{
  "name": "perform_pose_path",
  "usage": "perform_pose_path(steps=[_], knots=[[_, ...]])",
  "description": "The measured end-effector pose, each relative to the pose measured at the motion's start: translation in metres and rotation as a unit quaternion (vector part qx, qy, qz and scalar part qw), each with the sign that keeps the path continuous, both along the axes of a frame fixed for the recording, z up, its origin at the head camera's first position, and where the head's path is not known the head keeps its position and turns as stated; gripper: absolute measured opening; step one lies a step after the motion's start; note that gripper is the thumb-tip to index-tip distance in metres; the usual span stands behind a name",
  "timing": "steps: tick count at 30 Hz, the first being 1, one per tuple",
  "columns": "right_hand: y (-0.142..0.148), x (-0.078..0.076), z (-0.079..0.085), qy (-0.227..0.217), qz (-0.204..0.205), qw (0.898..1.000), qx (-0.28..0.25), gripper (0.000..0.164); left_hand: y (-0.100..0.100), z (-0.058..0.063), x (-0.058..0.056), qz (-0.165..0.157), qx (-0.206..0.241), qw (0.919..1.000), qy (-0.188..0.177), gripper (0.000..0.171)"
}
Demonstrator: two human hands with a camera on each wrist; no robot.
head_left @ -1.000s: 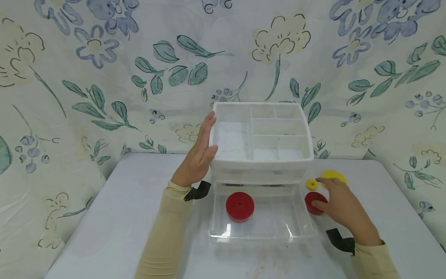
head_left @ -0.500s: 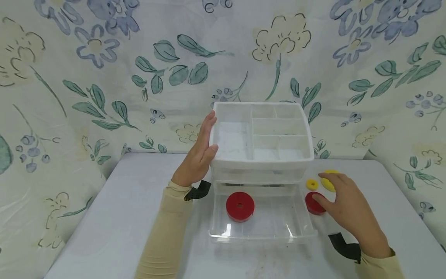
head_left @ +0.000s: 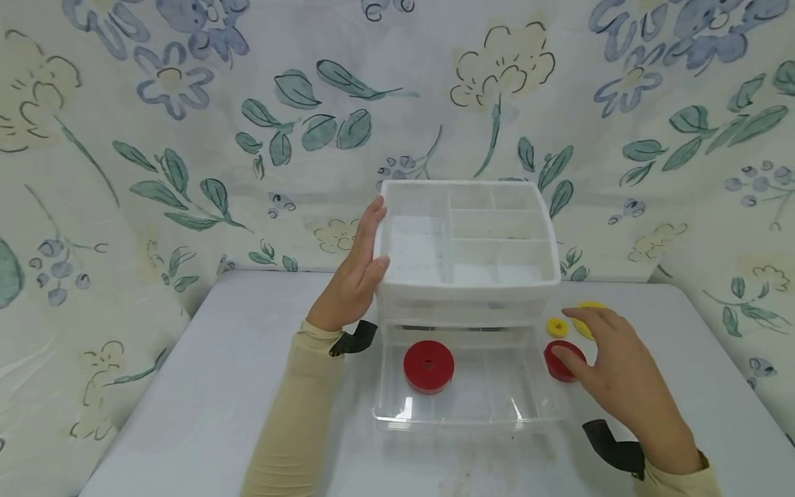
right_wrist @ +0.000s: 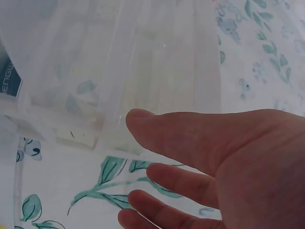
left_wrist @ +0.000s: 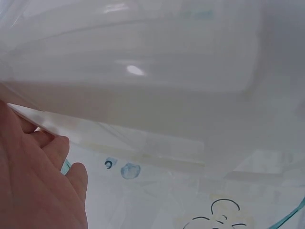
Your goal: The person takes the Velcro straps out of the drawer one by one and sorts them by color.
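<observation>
The spread, empty right grip (head_left: 627, 383), if lowered carelessly, could knock the red roll (head_left: 558, 371) beside it; the straight-fingered left grip (head_left: 349, 284) touches the drawer unit (head_left: 462, 307).

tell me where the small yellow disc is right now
In the head view, the small yellow disc lies on the table right of the white drawer unit, just beyond the red disc by the right hand.

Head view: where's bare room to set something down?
Bare: table left of the left sleeve; transparent drawer, right of its red disc. Crowded: beside the drawer's right wall, where the right hand, second red disc, small yellow ring and larger yellow disc bunch.
</observation>
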State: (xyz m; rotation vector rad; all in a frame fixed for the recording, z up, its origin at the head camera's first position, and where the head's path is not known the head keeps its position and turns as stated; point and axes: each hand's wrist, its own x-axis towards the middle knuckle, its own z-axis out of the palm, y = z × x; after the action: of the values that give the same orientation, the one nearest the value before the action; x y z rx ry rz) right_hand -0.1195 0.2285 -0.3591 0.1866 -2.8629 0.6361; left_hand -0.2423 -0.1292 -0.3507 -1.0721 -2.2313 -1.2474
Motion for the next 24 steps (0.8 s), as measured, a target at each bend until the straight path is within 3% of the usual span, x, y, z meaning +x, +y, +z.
perform_pose_path(steps=[20,24], knots=[[-0.029,0.010,0.004,-0.008,0.023,1.000,-0.015,0.057,0.001,0.000,0.000,0.003,0.004,0.9999,-0.011,0.066],[-0.034,0.013,0.005,0.010,0.038,0.999,-0.022,0.054,0.001,0.000,0.000,0.005,0.004,0.9999,-0.011,0.066]])
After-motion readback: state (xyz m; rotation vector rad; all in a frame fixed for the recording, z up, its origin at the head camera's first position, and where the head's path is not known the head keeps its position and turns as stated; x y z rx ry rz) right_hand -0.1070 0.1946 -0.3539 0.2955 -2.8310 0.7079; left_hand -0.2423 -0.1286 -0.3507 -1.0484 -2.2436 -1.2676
